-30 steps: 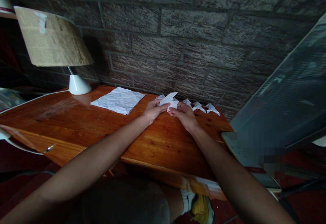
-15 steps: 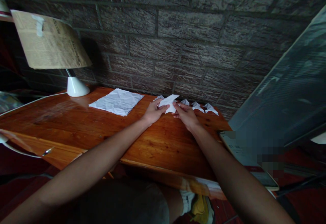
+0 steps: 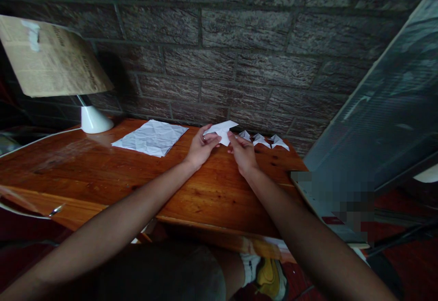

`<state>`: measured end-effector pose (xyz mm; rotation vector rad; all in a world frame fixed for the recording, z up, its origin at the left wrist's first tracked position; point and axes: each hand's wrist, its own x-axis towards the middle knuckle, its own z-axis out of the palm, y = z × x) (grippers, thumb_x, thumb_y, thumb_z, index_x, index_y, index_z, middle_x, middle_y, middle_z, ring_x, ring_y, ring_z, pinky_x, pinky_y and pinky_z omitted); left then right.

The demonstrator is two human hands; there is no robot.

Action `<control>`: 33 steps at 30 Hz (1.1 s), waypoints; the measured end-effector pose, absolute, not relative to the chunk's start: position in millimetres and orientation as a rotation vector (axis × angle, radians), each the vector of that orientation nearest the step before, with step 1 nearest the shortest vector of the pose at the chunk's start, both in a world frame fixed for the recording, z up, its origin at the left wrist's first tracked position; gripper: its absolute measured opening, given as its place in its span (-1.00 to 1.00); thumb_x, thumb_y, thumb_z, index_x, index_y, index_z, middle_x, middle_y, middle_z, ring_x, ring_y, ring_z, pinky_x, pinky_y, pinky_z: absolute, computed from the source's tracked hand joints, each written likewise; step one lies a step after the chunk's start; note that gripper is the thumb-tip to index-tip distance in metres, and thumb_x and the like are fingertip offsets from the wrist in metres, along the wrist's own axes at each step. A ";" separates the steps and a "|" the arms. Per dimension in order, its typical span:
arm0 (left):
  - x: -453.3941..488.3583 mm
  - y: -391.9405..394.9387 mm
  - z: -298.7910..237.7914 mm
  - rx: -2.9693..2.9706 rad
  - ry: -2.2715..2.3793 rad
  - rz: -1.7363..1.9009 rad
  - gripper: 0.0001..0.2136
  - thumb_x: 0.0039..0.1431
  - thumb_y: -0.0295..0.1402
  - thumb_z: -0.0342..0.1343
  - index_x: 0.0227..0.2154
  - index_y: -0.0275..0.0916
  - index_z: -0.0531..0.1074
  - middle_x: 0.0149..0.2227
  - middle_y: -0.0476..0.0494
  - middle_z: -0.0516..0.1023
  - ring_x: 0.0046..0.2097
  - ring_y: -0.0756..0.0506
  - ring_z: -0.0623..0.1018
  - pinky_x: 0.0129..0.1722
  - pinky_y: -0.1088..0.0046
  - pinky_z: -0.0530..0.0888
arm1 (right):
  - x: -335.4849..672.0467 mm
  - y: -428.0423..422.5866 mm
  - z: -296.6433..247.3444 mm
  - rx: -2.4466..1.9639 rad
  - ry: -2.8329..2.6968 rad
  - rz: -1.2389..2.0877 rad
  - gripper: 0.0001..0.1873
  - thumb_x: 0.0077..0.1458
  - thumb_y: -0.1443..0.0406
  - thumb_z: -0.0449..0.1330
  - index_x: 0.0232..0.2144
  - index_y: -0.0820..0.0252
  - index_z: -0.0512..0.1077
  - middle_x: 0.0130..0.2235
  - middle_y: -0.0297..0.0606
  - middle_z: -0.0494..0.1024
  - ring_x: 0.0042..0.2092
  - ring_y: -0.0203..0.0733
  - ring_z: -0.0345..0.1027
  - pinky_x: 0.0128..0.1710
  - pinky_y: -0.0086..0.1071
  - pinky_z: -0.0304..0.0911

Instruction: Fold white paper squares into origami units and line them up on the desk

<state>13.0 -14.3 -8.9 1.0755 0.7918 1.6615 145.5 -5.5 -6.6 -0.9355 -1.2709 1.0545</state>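
Note:
A folded white paper (image 3: 224, 133) is held up between both hands above the wooden table (image 3: 212, 191). Its left side lies in my left hand (image 3: 201, 146), with the thumb pressed along the lower edge and a ring on one finger. My right hand (image 3: 242, 153) pinches its right side between thumb and fingers. The upper part of the paper forms a slanted flap pointing right. Just behind the right hand, several folded white paper pieces (image 3: 262, 140) stand in a row near the wall. Creased white sheets (image 3: 150, 137) lie flat to the left.
At the far left stands a lamp with a white base (image 3: 96, 119) and a brown paper shade (image 3: 54, 59). A dark brick wall (image 3: 246, 32) rises behind the table. On the right are a grey panel (image 3: 372, 91) and a partly blurred flat object (image 3: 328, 210) by the table's edge.
The view has shifted slightly, so the lamp and sheets sit further left. Both hands still hold the folded paper, whose flap now tilts differently and shows a longer top edge.

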 end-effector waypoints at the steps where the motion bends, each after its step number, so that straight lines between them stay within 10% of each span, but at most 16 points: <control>1: 12.3 -13.4 -8.9 1.047 0.782 1.664 -0.39 -0.24 -0.34 0.45 -0.04 -0.25 0.39 -0.39 0.00 0.58 -0.35 -0.01 0.53 -0.23 0.44 0.47 | 147.2 -5.2 -5.9 -0.923 -1.270 1.092 -0.57 -0.07 -0.11 0.29 -0.42 0.12 0.55 -0.41 -0.32 0.55 -0.35 -0.24 0.37 -0.39 -0.39 0.30; 11: -1.8 -7.5 -9.7 0.987 0.859 1.735 -0.66 -0.21 -0.25 0.45 -0.33 -0.26 0.56 -0.40 -0.05 0.61 -0.30 -0.03 0.55 -0.16 0.42 0.44 | 141.1 -9.5 -6.3 -0.838 -1.444 1.189 -0.70 0.01 0.05 0.29 -0.34 0.14 0.58 -0.30 -0.27 0.63 -0.27 -0.22 0.46 -0.38 -0.42 0.30; 33: 3.4 -10.9 -7.7 0.988 0.725 1.584 -0.66 -0.23 -0.31 0.47 -0.33 -0.28 0.60 -0.38 -0.05 0.64 -0.28 -0.02 0.58 -0.11 0.41 0.45 | 147.0 -5.8 -6.2 -0.757 -1.459 1.231 -0.75 -0.14 0.16 0.35 -0.45 0.20 0.46 -0.46 -0.37 0.50 -0.41 -0.31 0.30 -0.35 -0.38 0.21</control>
